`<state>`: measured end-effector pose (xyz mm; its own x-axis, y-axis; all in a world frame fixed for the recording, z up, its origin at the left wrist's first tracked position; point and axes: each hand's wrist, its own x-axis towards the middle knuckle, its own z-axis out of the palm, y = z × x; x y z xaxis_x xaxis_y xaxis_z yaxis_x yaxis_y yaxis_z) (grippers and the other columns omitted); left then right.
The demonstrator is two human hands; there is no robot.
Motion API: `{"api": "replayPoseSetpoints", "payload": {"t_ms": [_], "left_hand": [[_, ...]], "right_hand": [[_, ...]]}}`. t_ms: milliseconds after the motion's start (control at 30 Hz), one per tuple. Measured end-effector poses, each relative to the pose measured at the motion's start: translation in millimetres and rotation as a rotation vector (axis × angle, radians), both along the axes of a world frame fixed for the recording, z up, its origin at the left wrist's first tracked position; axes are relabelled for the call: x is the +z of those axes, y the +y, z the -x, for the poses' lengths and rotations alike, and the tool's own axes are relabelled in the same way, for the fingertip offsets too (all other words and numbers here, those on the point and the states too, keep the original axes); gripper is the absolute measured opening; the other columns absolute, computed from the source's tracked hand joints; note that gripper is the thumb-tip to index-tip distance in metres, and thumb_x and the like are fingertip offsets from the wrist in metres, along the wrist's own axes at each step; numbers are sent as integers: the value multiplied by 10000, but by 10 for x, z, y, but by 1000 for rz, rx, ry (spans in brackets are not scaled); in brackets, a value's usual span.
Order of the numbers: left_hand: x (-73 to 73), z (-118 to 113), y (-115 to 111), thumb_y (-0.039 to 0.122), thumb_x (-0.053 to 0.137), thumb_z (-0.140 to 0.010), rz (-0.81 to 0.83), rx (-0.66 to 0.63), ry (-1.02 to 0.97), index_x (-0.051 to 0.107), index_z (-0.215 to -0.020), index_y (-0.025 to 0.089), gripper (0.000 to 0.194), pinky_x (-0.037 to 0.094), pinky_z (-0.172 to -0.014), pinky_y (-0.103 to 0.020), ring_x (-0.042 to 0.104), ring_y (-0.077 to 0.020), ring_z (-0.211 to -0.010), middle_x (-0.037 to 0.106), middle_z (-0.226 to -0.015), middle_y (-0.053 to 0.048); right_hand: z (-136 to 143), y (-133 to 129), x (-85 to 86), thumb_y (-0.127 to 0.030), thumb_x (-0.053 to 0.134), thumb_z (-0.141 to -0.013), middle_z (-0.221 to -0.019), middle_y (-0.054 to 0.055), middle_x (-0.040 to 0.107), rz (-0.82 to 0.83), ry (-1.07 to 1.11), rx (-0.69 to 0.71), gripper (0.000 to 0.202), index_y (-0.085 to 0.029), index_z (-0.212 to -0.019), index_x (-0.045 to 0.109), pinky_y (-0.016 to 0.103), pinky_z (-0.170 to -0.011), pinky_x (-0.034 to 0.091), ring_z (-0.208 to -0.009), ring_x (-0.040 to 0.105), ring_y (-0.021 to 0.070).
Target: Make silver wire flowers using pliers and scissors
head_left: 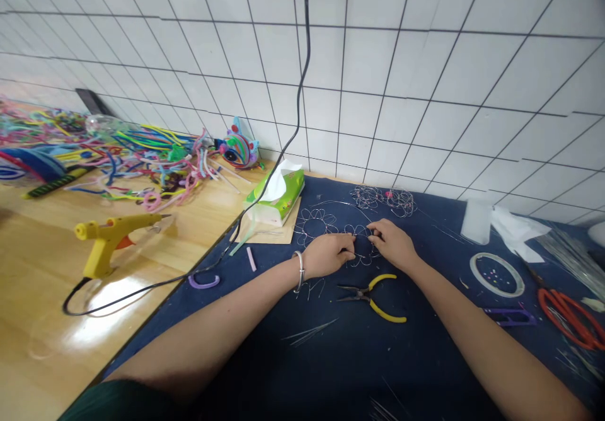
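Note:
A flower-shaped ring of looped thin wire (363, 259) lies on the dark blue cloth between my hands. My left hand (329, 255), with a bangle at the wrist, pinches its left side. On its right edge, my right hand (391, 242) has thumb and fingertips closed around the wire. Behind my left hand rests a second looped wire ring (316, 222), partly covered. Yellow-handled pliers (373, 297) lie with spread handles just below my hands. Short cut wires (309, 331) are scattered nearer to me.
A green tissue pack (278, 197) stands behind on the left. A yellow glue gun (111, 238) lies on the wooden table, its black cord crossing the cloth. Wire bundles (382, 200) sit at the back; a white round dish (497, 275) and red-handled scissors (570, 320) lie right.

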<state>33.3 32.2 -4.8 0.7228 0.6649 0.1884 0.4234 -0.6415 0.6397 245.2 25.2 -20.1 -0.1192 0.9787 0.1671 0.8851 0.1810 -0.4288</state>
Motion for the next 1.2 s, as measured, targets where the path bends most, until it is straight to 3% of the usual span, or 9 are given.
{"api": "replayPoseSetpoints", "payload": {"t_ms": [233,433,533,700,867,1100,1200], "left_hand": [[68,29,15,206,520,-773,128,1,-76,602,-709,215,104,419,-857,-289,526,-182,-1083,658,-953,-8],[181,186,177,233,511,-784,153,154,-233,599,-738,201,104,427,-832,-310,574,-173,-982,646,-965,-31],[208,246,234,227,510,-783,159,166,-270,585,-726,191,102,432,-817,-314,577,-175,-968,649,-929,-41],[204,243,219,220,491,-804,123,-39,-119,591,-778,210,104,404,-878,-318,546,-169,-1038,604,-1094,-33],[202,236,195,164,501,-797,30,-274,57,588,-778,197,94,403,-875,-296,535,-168,-1062,614,-1080,-40],[283,336,195,157,525,-791,-21,-394,235,592,-768,177,74,373,-920,-290,425,-173,-1190,588,-1137,-32],[304,359,177,160,542,-778,-34,-395,257,593,-730,177,72,386,-900,-275,468,-163,-1147,621,-1071,-19]], "right_hand": [[-2,15,9,-254,515,-765,-824,-10,555,8,32,-13,219,-262,-973,583,222,-606,361,-698,517,113],[-51,6,41,-258,472,-782,-780,-9,574,4,98,-10,293,-256,-1064,552,238,-630,385,-673,521,116],[-76,-2,58,-268,463,-781,-792,-9,580,3,125,-6,289,-252,-1055,556,248,-649,397,-662,523,114],[-97,-10,80,-291,460,-777,-806,-7,585,5,146,0,238,-241,-976,581,253,-683,407,-692,532,116],[-86,-20,72,-324,497,-751,-760,-12,573,25,133,-14,202,-226,-911,570,241,-623,402,-633,511,108],[-59,-36,83,-307,559,-711,-770,-6,540,55,76,21,198,-235,-895,562,226,-563,358,-627,478,108],[-64,-34,92,-284,551,-718,-786,-2,534,71,63,42,191,-235,-902,561,225,-567,356,-631,479,106]]}}
